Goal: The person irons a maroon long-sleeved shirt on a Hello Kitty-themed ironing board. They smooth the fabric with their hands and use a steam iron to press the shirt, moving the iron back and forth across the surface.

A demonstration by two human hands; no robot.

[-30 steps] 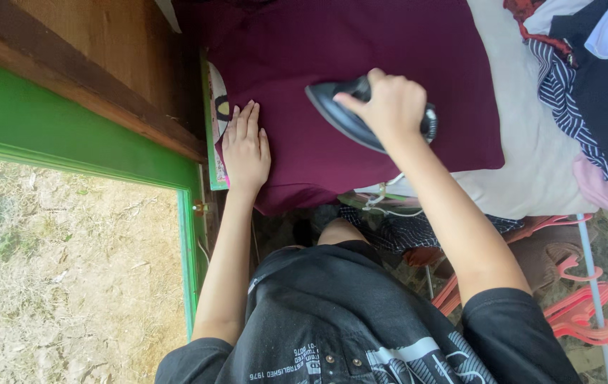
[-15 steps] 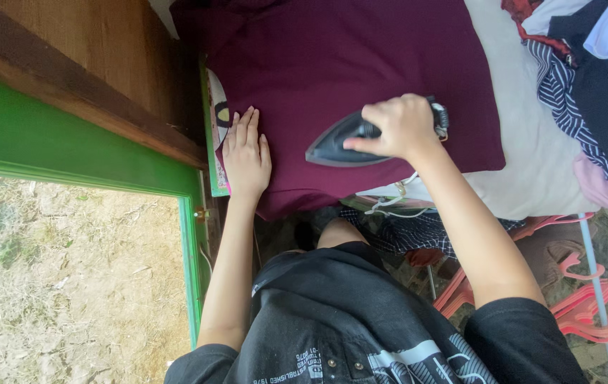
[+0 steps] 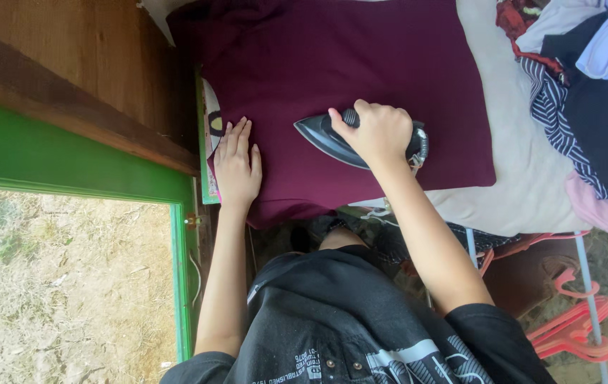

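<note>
Iron (image 3: 332, 140) swung back, right hand (image 3: 379, 131) gripping, left hand (image 3: 236, 165) beside.

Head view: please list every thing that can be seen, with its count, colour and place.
shirt: one, maroon, spread flat on the board
iron: one, black, resting on the shirt, tip toward the left hand
board: one, cream cover, under the shirt
clothes pile: one heap, striped, black, white, pink and red, at the board's right end
hangers: several, pink, below the board at lower right
door frame: one, green, at left, with wood above it
ground: dry, sandy, outside at lower left
left hand: flat on the shirt's left edge
right hand: grip closed on the iron's handle
</note>
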